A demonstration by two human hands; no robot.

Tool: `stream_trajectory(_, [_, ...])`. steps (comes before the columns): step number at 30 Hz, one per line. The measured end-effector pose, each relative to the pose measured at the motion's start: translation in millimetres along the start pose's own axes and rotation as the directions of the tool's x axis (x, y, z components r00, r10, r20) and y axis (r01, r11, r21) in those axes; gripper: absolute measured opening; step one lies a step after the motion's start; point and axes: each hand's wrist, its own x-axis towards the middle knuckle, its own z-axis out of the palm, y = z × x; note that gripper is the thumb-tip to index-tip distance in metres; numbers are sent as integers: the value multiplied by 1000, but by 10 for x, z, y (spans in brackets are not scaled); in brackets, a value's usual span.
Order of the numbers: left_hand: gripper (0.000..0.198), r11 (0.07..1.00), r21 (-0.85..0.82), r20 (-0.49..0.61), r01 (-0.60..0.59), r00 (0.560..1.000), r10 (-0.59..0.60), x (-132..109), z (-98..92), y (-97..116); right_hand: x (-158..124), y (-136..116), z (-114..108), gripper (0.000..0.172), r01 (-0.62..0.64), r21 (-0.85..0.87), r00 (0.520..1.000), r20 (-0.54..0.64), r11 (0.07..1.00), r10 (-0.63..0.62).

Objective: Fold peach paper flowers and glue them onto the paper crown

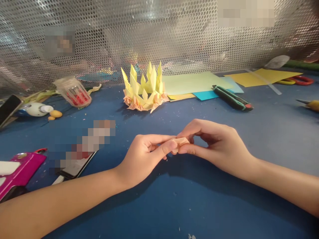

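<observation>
A small folded piece of peach paper (182,141) is pinched between both hands above the blue table. My left hand (147,152) grips its left side, thumb on top. My right hand (214,142) holds its right end between thumb and forefinger. Behind the hands stands a crown-like ring of folded paper (144,88), with yellow points above and peach folds round its base.
Coloured sheets (194,83) and a green cutter (233,98) lie behind the right hand. Red-handled scissors (302,80) are at the far right. On the left are a jar (73,92), a phone (77,164) and a magenta tool (25,169). Perforated mesh (174,39) rises behind.
</observation>
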Motion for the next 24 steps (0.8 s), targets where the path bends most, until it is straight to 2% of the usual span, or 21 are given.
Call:
stream_trajectory(6, [21,998,23,16,-64,998,64,6,9,19,-19,-35,12,11,146,-96,988,-28,985,-149])
stream_trajectory(8, [21,997,34,9,-63,998,63,5,8,21,-28,-32,20,10,143,-108,988,-41,984,-148])
stream_trajectory(11, [20,1000,8,-5,-10,1000,10,8,4,16,-44,-27,25,7,70,-102,996,-41,992,-75])
stream_trajectory(15, [18,997,-60,25,56,998,-55,19,0,5,-52,-36,18,7,21,-110,998,-49,994,-27])
stream_trajectory(19, [22,993,-97,54,71,996,-66,39,0,2,-30,-62,14,12,52,-138,998,-33,989,-57])
stream_trajectory(24, [15,993,-99,52,71,996,-66,39,10,-8,-24,-91,18,16,172,-191,985,14,966,-172])
